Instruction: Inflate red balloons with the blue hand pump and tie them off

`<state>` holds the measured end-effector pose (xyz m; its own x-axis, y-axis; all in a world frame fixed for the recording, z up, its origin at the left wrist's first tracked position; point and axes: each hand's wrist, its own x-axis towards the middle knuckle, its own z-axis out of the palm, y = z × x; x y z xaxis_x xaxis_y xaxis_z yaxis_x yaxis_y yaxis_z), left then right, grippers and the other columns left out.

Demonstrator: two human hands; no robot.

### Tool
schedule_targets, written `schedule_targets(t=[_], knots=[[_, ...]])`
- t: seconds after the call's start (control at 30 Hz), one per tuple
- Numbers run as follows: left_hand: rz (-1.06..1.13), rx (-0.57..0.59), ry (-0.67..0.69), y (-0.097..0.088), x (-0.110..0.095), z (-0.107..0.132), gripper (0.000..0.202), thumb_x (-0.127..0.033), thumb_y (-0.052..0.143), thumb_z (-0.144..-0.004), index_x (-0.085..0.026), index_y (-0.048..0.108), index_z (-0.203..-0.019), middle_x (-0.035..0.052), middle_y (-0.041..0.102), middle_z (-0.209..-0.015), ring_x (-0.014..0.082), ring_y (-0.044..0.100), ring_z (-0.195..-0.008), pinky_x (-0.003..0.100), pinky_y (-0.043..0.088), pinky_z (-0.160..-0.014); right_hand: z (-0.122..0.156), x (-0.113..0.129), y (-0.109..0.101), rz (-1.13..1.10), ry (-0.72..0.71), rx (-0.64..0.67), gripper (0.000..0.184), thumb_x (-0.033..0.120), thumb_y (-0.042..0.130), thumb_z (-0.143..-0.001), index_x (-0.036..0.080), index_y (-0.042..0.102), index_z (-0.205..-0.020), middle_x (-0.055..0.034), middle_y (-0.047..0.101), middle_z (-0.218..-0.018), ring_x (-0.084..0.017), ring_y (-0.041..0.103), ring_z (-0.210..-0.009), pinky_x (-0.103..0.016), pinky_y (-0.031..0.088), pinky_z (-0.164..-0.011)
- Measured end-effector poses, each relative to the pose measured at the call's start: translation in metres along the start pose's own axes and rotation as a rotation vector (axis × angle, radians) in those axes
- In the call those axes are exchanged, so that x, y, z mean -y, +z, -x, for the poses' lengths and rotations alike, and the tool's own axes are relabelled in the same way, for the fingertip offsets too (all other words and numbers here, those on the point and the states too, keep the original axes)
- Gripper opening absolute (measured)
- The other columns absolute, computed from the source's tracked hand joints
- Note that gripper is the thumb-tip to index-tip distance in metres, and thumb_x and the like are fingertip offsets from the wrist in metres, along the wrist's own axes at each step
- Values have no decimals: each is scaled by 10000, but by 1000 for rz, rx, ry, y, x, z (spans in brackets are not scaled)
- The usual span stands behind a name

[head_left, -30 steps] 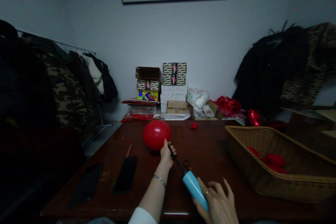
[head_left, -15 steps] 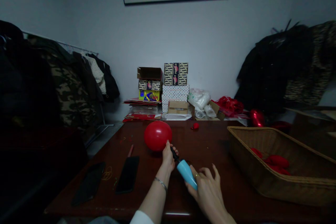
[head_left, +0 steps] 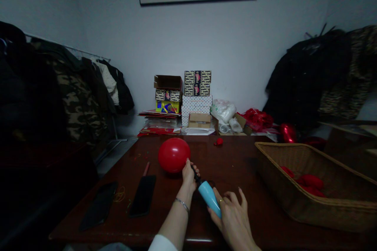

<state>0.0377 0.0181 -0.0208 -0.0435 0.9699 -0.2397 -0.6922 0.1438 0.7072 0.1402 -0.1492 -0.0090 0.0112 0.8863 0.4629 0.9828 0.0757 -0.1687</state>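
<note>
A round, inflated red balloon [head_left: 174, 155] is just above the table, at the black nozzle end of a light-blue hand pump [head_left: 209, 198]. My left hand [head_left: 189, 174], a bangle on its wrist, pinches the balloon's neck around the nozzle; the neck itself is hidden by the fingers. Thumb and index finger of my right hand [head_left: 234, 213] grip the pump's blue body near its rear end, while the other fingers stick out loosely. The pump slants from upper left to lower right.
On the brown table [head_left: 235, 172], to the left, lie two dark phones [head_left: 143, 196] and rubber bands [head_left: 119, 195]. A wicker basket [head_left: 294, 204] holding several red balloons [head_left: 310, 181] stands at right. Stacked boxes [head_left: 197, 104] and plastic bags [head_left: 224, 110] line the back; a small red object [head_left: 219, 141] lies before them.
The balloon has shifted slightly left and down. Both hands keep their hold, and the pump has barely moved.
</note>
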Motion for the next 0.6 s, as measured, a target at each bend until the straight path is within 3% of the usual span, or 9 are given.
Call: schedule_targets(t=[0.33, 0.6], knots=[[8, -24, -3, 1, -12, -3, 342, -500, 485, -840, -198, 400, -702, -76, 363, -456, 61, 342, -348, 173, 234, -355, 44, -53, 19, 32, -244, -166, 521, 452, 525, -828, 271, 438, -1308, 15, 687, -798, -225, 585, -888, -517, 48, -1031], [5, 1, 10, 8, -11, 1, 458, -642, 524, -740, -200, 407, -710, -82, 350, -467, 52, 324, -349, 172, 225, -352, 43, -54, 13, 44, -237, -165, 509, 456, 521, -831, 253, 459, -1294, 5, 687, -823, -222, 582, -901, -512, 70, -1029]])
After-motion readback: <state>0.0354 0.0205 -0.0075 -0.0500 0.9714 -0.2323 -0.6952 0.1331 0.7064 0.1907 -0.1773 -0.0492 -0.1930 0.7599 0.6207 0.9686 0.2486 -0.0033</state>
